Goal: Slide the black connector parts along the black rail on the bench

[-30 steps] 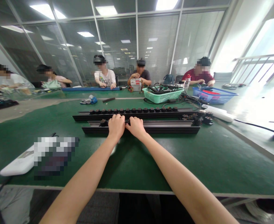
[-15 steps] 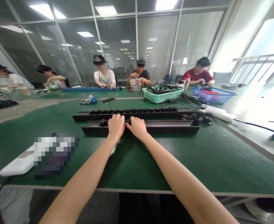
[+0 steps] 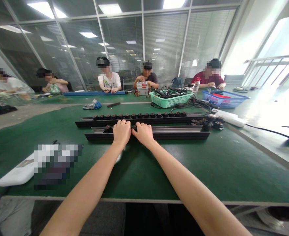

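Both of my hands are over the nearer black rail [image 3: 178,136], close together a little left of its middle. My left hand [image 3: 121,131] has its fingers curled over the rail's channel. Beside it, my right hand [image 3: 143,133] bends its fingers over the same channel, with its thumb towards the left hand. A small black part [image 3: 135,127] shows between them; what the fingertips grip is hidden. Another round black part [image 3: 107,129] sits in the channel left of my left hand. Behind lies a longer rail [image 3: 85,124] carrying a row of several round black parts [image 3: 140,116].
Loose black parts [image 3: 217,123] lie at the rails' right end, near a white power strip [image 3: 229,117]. A green basket [image 3: 170,102] of cables and a blue basket [image 3: 235,101] stand behind. A white device [image 3: 16,172] is at front left. Several people sit across the table.
The view has shifted slightly. My hands stay on the nearer rail in nearly the same pose. Across the table, the hands of the person in the white shirt have moved closer together.
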Tool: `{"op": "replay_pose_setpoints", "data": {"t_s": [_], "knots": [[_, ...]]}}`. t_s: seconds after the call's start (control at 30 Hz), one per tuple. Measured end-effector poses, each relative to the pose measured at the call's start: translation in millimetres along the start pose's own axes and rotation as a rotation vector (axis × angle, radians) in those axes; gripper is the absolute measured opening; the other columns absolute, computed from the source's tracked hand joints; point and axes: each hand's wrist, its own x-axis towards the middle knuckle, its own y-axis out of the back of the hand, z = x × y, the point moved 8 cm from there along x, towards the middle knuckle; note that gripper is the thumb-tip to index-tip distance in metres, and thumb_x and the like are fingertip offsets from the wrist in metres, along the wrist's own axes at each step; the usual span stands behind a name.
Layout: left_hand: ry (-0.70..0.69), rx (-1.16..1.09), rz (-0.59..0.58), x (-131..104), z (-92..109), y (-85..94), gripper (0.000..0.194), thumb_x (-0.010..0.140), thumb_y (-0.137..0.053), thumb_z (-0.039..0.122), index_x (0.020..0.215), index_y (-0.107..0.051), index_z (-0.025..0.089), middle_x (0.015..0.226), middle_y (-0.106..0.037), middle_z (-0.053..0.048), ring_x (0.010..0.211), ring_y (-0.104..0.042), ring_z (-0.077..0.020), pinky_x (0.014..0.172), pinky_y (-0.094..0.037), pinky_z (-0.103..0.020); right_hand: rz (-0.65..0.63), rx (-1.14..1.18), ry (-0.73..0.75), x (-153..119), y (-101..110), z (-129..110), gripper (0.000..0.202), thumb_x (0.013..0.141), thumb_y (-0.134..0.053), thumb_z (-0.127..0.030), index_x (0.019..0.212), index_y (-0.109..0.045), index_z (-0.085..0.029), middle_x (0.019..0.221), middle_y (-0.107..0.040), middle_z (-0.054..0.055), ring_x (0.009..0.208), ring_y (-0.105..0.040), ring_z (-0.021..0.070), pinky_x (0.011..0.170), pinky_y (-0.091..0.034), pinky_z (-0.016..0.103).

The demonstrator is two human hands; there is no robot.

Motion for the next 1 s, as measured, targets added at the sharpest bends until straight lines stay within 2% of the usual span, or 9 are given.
{"op": "replay_pose_setpoints", "data": {"t_s": [0.27, 1.0], "knots": [[0.003, 0.015, -0.008, 0.5, -0.3, -0.1, 0.023, 0.098, -0.048, 0.018, 0.103, -0.07, 0.017, 0.112, -0.067, -0.015, 0.111, -0.057, -0.0316, 0.084, -0.048, -0.04, -0.007, 0.046, 0.038, 1.0, -0.4, -2.1, 0.031, 0.104, -0.047, -0.04, 0.116, -0.064, -0.017, 0.119, -0.072, 0.012, 0.113, -0.064, 0.0265, 0.096, -0.041, 0.039], [-0.009, 0.016, 0.013, 2.0, -1.1, -1.5, 0.025, 0.097, -0.046, 0.015, 0.101, -0.071, 0.018, 0.109, -0.068, -0.015, 0.109, -0.058, -0.0311, 0.083, -0.049, -0.039, 0.034, 0.027, 0.037, 0.0, 0.3, -2.9, 0.032, 0.102, -0.047, -0.037, 0.115, -0.065, -0.014, 0.118, -0.072, 0.015, 0.113, -0.063, 0.0281, 0.097, -0.042, 0.04]]}}
